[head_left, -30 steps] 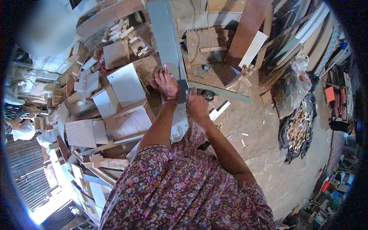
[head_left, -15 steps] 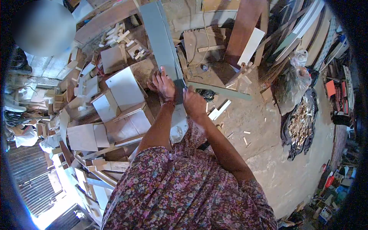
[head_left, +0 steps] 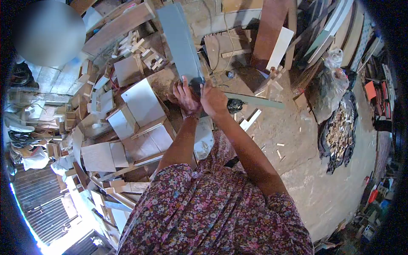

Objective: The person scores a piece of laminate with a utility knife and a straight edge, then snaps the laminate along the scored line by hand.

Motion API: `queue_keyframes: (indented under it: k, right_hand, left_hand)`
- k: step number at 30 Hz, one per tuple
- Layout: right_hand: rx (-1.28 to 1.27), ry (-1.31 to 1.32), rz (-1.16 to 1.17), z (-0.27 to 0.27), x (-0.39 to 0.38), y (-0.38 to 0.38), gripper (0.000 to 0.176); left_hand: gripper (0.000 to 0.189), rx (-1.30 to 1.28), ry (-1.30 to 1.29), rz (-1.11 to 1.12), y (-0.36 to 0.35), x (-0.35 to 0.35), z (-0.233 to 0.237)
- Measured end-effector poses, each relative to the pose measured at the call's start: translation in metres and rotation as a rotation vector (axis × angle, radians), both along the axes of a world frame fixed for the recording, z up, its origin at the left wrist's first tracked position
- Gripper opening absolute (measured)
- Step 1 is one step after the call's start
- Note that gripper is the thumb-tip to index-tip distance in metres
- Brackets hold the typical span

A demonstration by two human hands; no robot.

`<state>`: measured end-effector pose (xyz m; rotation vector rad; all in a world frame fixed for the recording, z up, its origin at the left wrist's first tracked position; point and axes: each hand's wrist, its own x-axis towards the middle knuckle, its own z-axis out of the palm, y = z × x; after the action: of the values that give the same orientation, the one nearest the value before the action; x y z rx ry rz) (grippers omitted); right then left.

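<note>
A long grey-green board (head_left: 179,40) stretches away from me at the top middle. My left hand (head_left: 187,98) lies on its near end, fingers spread and pressed to the surface, with a thin bracelet at the wrist. Right beside it, my right hand (head_left: 213,100) is closed at the board's right edge. Its fingers and the dark edge hide what they grip. A narrow grey-green strip (head_left: 259,100) runs out to the right from behind this hand. Close to the strip is a black plastic bundle (head_left: 234,105).
White panels and boxy wooden pieces (head_left: 142,102) are piled on the left. Short white strips (head_left: 250,120) lie on the floor. A black sack of wood offcuts (head_left: 340,129) and a clear plastic bag (head_left: 323,95) are at the right. Planks (head_left: 272,34) lean at the back.
My right hand has moved slightly up along the board's edge, closer to the left hand. The left hand stays on the board. The whole view has shifted a little.
</note>
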<state>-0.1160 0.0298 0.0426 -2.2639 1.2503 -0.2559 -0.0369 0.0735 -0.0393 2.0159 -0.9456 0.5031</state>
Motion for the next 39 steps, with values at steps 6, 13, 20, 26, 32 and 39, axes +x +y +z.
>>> queue_keyframes:
  k: [6,13,20,26,32,39]
  right_hand:
    - [0.040,-0.083,0.009,-0.003,0.011,-0.007,0.027]
    - [-0.029,-0.134,0.017,-0.013,0.006,0.000,0.030]
    - [0.077,0.039,0.050,-0.020,-0.031,0.020,0.032]
    - [0.082,-0.151,0.014,-0.028,-0.032,0.015,0.037]
    - [0.043,-0.260,0.026,-0.048,-0.028,0.018,0.037]
    - [-0.178,-0.275,-0.071,-0.074,-0.008,0.027,0.031]
  left_hand:
    - [0.059,0.097,0.049,0.012,0.004,0.000,-0.003]
    - [0.051,0.160,0.044,0.087,0.002,0.005,-0.012]
    - [0.049,0.224,0.006,0.107,0.002,0.007,-0.018]
    - [0.052,0.261,-0.139,0.179,0.003,0.005,-0.005]
    - [0.046,0.248,-0.102,0.103,0.016,-0.002,0.009]
    - [0.042,0.425,-0.129,0.224,0.014,-0.006,-0.005]
